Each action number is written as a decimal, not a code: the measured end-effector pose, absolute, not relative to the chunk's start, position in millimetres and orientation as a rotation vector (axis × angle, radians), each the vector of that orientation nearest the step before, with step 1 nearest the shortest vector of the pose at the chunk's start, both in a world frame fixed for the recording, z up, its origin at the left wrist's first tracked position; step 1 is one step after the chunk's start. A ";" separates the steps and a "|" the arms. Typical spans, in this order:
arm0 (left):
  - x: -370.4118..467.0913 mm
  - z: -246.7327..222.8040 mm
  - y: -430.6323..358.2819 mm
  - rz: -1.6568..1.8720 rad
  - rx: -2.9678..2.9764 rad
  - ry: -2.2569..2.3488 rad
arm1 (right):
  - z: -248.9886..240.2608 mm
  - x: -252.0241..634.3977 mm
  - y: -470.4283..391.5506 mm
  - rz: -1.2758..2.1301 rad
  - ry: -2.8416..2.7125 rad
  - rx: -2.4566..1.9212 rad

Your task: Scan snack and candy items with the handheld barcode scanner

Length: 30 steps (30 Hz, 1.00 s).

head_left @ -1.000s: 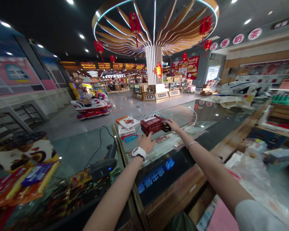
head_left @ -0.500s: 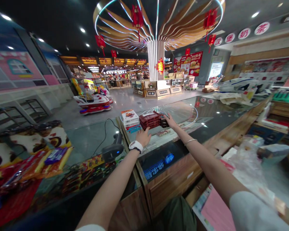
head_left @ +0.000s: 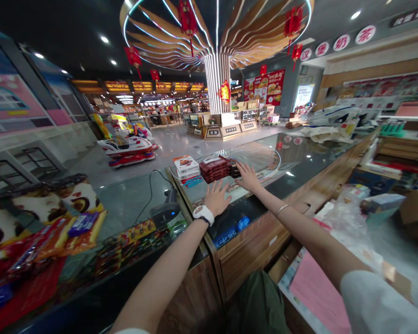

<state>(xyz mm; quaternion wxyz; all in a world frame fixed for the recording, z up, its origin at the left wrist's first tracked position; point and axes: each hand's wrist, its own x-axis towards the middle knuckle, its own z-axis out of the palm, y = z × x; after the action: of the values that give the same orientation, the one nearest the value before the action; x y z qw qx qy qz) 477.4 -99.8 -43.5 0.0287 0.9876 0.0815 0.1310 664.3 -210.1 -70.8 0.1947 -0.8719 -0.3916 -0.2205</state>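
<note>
Stacked dark red-brown packets (head_left: 215,170) lie on the glass counter (head_left: 251,157). To their left sits a pile of white boxes (head_left: 186,167) with a food picture on top and blue-red packs (head_left: 192,181) underneath. My left hand (head_left: 217,198), a white watch at its wrist, is spread over the glass just in front of the packets, holding nothing. My right hand (head_left: 248,177) has its fingers stretched out beside a small dark pack (head_left: 235,170) at the stack's right end; whether the fingertips touch it I cannot tell.
A black barcode scanner (head_left: 165,208) with a cable stands left of my left hand. Colourful snack packs (head_left: 87,225) fill the counter's left end. An open drawer with pink paper (head_left: 316,287) is below right, near a clear plastic bag (head_left: 351,218).
My left hand has drawn back from the packets toward me and spread its fingers. My right hand stays near the stack's right end. The view has shifted slightly.
</note>
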 end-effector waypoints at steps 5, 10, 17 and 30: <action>478.3 -39.7 -99.4 0.276 3.021 0.259 | -67.7 665.7 -215.9 -0.755 -1.110 -2.409; 477.0 -36.5 -102.3 0.287 3.034 0.252 | -64.0 660.3 -222.0 -0.885 -1.063 -2.387; 475.6 -32.1 -105.1 0.413 3.086 0.216 | -52.8 643.4 -236.8 -1.099 -1.018 -2.310; 430.1 1.9 -89.6 0.872 3.130 0.167 | -23.2 587.8 -266.3 -1.266 -1.167 -2.025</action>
<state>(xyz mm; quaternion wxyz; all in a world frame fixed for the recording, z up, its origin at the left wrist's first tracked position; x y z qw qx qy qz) 430.1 -89.6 1.9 -0.0557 0.9606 0.0513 0.2675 587.8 -266.3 -23.2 0.2393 -0.7398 -0.4261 -0.4624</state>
